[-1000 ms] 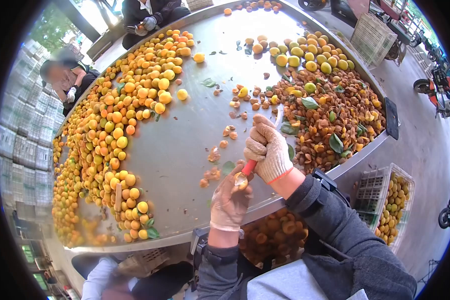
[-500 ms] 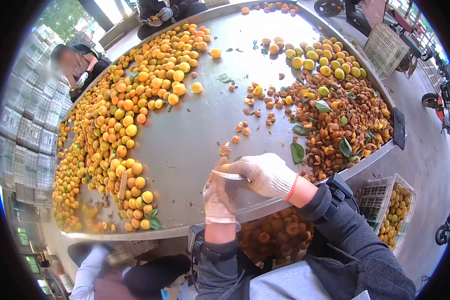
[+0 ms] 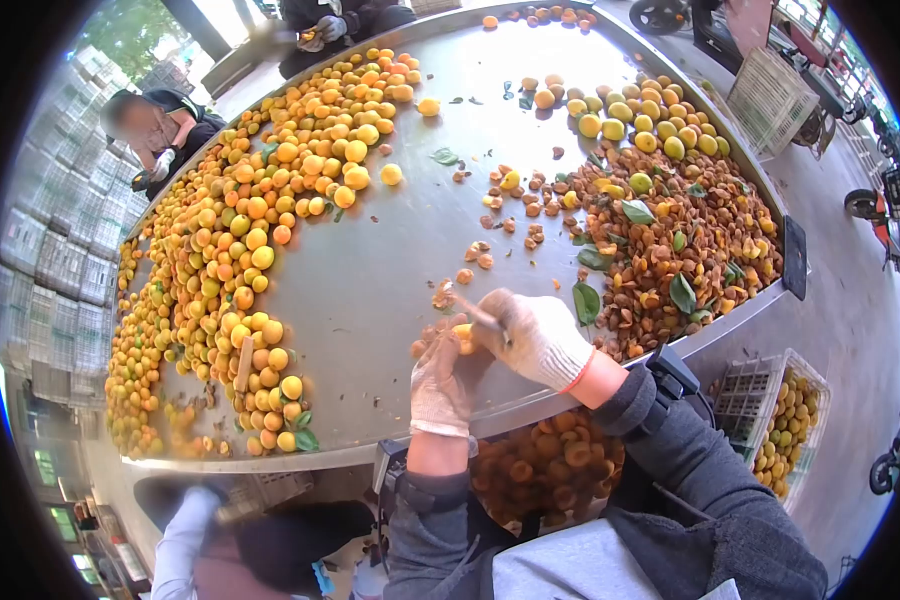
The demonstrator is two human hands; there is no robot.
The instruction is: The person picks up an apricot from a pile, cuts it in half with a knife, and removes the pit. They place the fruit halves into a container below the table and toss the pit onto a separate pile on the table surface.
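My left hand (image 3: 440,388), in a white work glove, is closed around an apricot (image 3: 465,338) whose orange flesh shows at the fingertips. Close beside it on the right, my gloved right hand (image 3: 535,338) grips a small knife (image 3: 478,313), its blade pointing up and left over the apricot. The blade is blurred. Just beyond the fingers, brownish apricot scraps (image 3: 443,294) lie on the metal table (image 3: 340,290). Below the table edge, by my lap, stands a container of apricot halves (image 3: 545,465).
Whole apricots (image 3: 260,235) are heaped along the left side. A pile of brown pits and scraps with leaves (image 3: 670,255) covers the right side, greenish apricots (image 3: 660,110) behind it. A crate of fruit (image 3: 785,430) stands right. Co-workers (image 3: 160,130) sit at the left and far edges.
The knife has swung from lying nearly level across the left fingers to pointing up and left. My right hand has lifted slightly, and more of the apricot shows in my left hand.
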